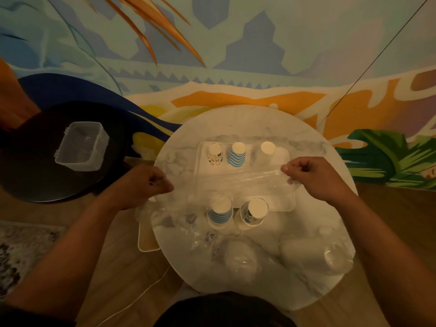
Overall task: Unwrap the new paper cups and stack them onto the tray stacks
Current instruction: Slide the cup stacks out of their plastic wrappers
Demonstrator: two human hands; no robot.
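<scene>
A clear plastic wrapper is stretched flat above the table; my left hand grips its left end and my right hand pinches its right end. Beneath it lies a white tray with three upside-down cup stacks: a floral stack, a blue-striped stack and a plain white stack. Nearer me, two upside-down cup stacks stand on the table: a blue-striped one and a dark-patterned one.
The round marble table carries crumpled plastic and wrapped white cup packs at its near edge. To the left, a black round table holds a clear plastic box. A painted wall stands behind.
</scene>
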